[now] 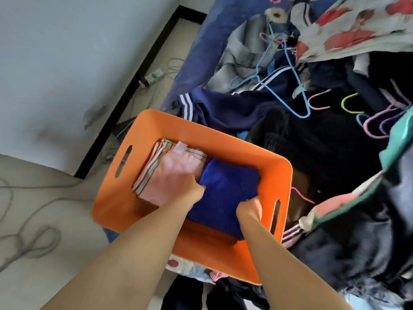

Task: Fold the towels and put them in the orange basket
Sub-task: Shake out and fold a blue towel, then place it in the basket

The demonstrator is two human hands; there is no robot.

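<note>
Reaching into the orange basket [277, 173], the person has both hands on a folded blue towel [228, 189], pressing it in beside a folded pink towel [169, 168] so the two lie side by side. The left hand [193, 193] grips the blue towel's near-left edge and the right hand [250, 209] its right edge; the fingers are curled into the cloth, tips hidden. The basket sits on the bed [194, 54], at its edge, among dark clothes [312, 139] and hangers [297, 101], probably to keep it within reach.
</note>
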